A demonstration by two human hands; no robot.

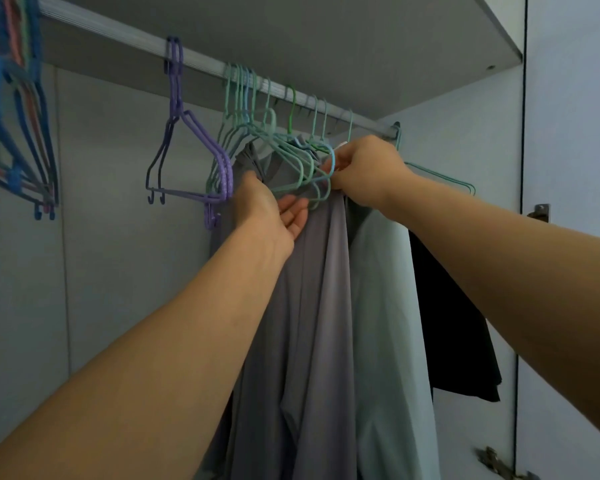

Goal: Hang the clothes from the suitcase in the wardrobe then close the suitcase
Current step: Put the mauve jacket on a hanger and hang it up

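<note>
Right hand [361, 171] pinching teal hangers [302, 168] near their shoulders; left hand [274, 209] with fingers relaxed and apart, touching grey garment [312, 289] just below. Probably hanging step in progress, inside wardrobe; suitcase not in view. Next: settle garment on one hanger, free it from crowded bunch. Open room on rail [118, 32] toward left, beside purple hangers [191, 161]; wardrobe side wall [465, 140] close on right.

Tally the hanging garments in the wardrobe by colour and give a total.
Grey garment: 1
Pale green garment: 1
Black garment: 1
Total: 3
</note>
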